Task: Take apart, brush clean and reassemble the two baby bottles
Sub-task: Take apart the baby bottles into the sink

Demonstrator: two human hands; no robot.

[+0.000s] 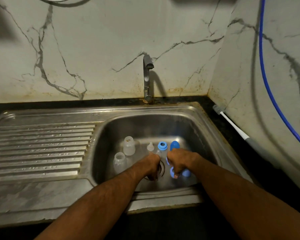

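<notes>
Presently: left hand (152, 166) curled, contents unclear; right hand (178, 163) grips blue ring (172, 172); bottles (129, 146) light, probably slippery; grasp mid-body.

Drain (161, 168) half under left hand (152, 166)

"Where were the bottles?"

"Two see-through bottle bodies stood up in the sink, on its left side. The far bottle body (129, 147) had no top on it. The near bottle body (119, 161) stood just beside it, open too."

"And the little parts?"

"A clear teat (150, 147) stood in the middle. Next to it was a light blue ring (162, 146) with a hole in its top. A dark blue cap (175, 145) stood to the right of the ring."

"Any more?"

"Yes. Some more light blue pieces (186, 173) were close to the drain, half hidden, so I could not tell what they were."

"And the brush?"

"The bottle brush (232, 124) lay on the worktop at the right, bristles pointing away."
</notes>
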